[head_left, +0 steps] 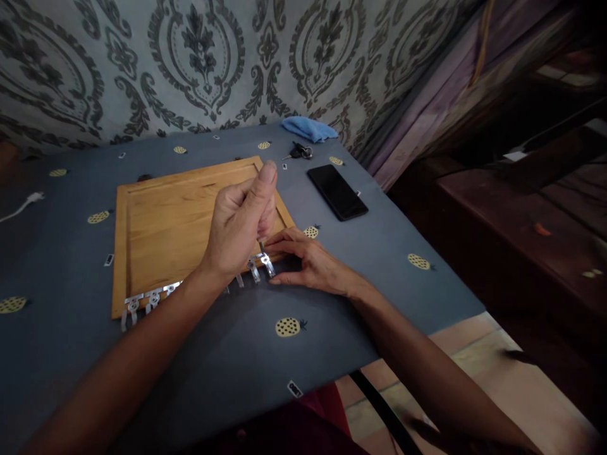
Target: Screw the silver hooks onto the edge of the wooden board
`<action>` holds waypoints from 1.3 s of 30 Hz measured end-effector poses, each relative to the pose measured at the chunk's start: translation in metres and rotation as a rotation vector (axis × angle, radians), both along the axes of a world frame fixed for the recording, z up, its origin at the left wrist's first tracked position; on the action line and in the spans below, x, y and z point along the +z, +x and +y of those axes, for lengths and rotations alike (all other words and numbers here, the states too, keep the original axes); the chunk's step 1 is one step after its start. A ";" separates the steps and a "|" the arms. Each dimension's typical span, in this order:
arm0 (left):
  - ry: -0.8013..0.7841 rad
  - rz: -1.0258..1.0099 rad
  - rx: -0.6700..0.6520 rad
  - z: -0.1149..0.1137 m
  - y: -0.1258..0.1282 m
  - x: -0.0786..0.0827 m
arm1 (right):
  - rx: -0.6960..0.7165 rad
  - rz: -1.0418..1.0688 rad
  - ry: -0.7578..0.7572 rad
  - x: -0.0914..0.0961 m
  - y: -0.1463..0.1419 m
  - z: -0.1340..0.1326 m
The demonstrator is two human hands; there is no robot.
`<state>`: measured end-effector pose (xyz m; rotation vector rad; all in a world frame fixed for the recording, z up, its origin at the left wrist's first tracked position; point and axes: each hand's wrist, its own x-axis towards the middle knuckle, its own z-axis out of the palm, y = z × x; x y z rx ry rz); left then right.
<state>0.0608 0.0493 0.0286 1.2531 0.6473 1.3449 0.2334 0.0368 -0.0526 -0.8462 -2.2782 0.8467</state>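
Observation:
A wooden board (161,221) lies flat on a table under a grey-blue cloth (71,354) printed with pineapples. A metal strip of hooks (152,297) runs along the board's near edge. My left hand (239,221) is closed in a fist, thumb up, around a thin tool whose tip points down at the rightmost hook (265,260). My right hand (303,256) rests on the cloth at the board's near right corner, its fingertips pressed on that hook.
A black phone (337,191) lies right of the board. Behind it are a bunch of keys (300,151) and a folded blue cloth (309,129). A white cable (23,205) lies at the far left. Patterned wall behind; the table edge drops off at right.

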 end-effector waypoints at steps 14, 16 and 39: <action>-0.005 0.053 -0.096 0.003 0.001 -0.004 | 0.003 -0.012 0.004 0.002 0.000 0.000; -0.001 0.058 -0.128 0.005 0.002 -0.005 | 0.000 -0.012 0.000 0.002 0.000 0.000; -0.031 0.130 -0.418 0.019 -0.001 -0.003 | 0.004 -0.011 0.033 -0.002 -0.001 0.002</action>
